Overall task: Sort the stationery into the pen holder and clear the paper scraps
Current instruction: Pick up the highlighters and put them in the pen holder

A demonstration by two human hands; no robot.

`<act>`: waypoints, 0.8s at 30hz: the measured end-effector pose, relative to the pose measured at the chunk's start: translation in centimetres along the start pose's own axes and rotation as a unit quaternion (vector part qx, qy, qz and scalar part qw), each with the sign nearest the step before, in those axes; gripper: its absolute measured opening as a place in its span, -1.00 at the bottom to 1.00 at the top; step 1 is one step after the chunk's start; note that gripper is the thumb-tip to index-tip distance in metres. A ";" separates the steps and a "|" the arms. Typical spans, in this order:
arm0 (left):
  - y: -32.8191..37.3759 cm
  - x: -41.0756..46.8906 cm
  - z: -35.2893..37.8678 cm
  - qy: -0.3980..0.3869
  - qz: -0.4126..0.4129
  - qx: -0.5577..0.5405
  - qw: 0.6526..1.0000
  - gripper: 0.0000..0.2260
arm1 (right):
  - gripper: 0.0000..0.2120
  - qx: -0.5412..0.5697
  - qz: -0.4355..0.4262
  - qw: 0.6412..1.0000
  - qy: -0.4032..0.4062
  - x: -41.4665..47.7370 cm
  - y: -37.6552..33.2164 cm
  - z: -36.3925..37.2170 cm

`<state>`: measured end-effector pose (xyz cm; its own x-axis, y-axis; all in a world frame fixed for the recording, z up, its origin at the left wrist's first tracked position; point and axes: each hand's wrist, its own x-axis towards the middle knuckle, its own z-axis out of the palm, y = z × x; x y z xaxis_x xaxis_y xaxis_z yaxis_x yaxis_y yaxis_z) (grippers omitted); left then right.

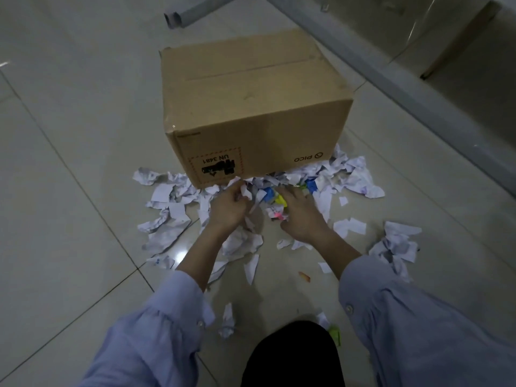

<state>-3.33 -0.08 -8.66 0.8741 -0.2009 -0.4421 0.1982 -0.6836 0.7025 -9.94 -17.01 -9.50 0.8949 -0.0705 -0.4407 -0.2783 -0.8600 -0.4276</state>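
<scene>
Torn and crumpled white paper scraps (164,233) lie scattered on the tiled floor in front of an upturned cardboard box (251,107). Among them, near the box's front edge, show coloured pieces: blue (311,185), yellow (280,201) and pink (277,216), partly buried. My left hand (227,208) has its fingers curled round a clump of scraps at the box's lower edge. My right hand (300,216) lies palm down on the pile beside the coloured pieces, fingers spread. No pen holder is in view.
A grey metal table leg (391,79) runs diagonally at the right and another bar (190,15) lies at the top. A green item (335,333) sits by my dark knee (293,356). A small orange bit (304,276) lies on the floor.
</scene>
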 end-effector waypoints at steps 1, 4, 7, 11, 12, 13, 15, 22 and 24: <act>-0.2 0.3 -0.1 0.015 -0.007 0.003 1.000 -0.63 | -0.21 -0.013 -0.001 1.000 -0.010 0.3 -0.1 0.1; -0.8 0.9 -0.7 0.064 -0.012 -0.019 0.998 -0.62 | -0.23 -0.045 0.004 0.999 -0.011 0.7 -0.4 0.5; -1.2 1.2 -1.6 0.104 -0.015 -0.034 0.994 -0.66 | -0.38 -0.047 0.001 0.999 0.018 0.7 -0.5 0.8; -1.6 1.3 -2.0 0.104 -0.005 0.011 0.994 -0.73 | -0.57 0.030 0.002 0.998 0.051 0.5 -0.3 1.0; -1.7 1.2 -2.0 0.087 -0.001 0.030 0.996 -0.73 | -0.61 0.041 0.001 0.997 0.062 0.3 -0.3 1.0; -1.7 1.1 -2.0 0.066 0.005 0.047 0.997 -0.74 | -0.65 0.049 -0.001 0.996 0.071 0.2 -0.3 1.1; -2.0 0.7 -1.8 0.042 0.012 0.077 0.996 -0.76 | -0.70 0.066 -0.001 0.994 0.083 0.0 -0.2 1.2; -2.8 -1.1 -1.2 0.023 -0.018 0.157 0.987 -0.82 | -0.67 0.224 0.071 0.969 0.081 -1.1 0.2 1.2; -3.3 -1.7 -1.4 0.034 -0.035 0.170 0.984 -0.83 | -0.64 0.262 0.084 0.959 0.065 -1.5 0.5 1.1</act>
<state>-4.83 3.57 -9.45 0.8933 -0.1052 -0.4369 0.1093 -0.8922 0.4382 -11.81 -16.77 -9.92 0.8485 -0.2781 -0.4503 -0.5292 -0.4616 -0.7120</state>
